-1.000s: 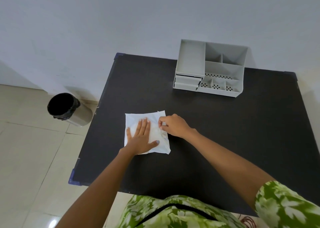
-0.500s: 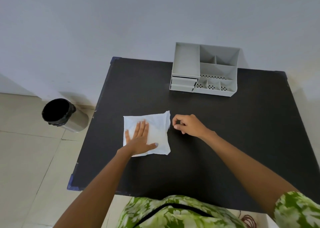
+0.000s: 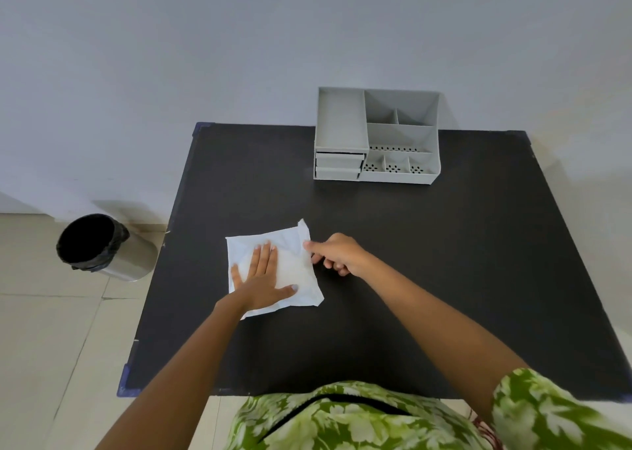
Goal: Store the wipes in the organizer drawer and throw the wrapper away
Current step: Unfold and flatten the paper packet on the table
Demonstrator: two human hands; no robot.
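A white pack of wipes in its wrapper (image 3: pixel 294 265) lies flat on the black table (image 3: pixel 444 261), left of centre. My left hand (image 3: pixel 261 278) presses down on it, palm flat and fingers stretched out. My right hand (image 3: pixel 337 253) is at the pack's right edge, index fingertip touching the wrapper and the other fingers curled. Whether it pinches the edge is not visible. The wrapper's upper right corner sticks up a little. The grey organizer (image 3: pixel 376 135) stands at the table's back edge, with two shut drawers (image 3: pixel 338 166) at its lower left.
A steel bin with a black liner (image 3: pixel 102 248) stands on the tiled floor left of the table. The wall runs right behind the organizer. The organizer's open compartments hold nothing that I can see.
My right hand left the pack, drew off to the right, and has now come back to its right edge. The pack's right corner has lifted. My left hand stayed flat on it.
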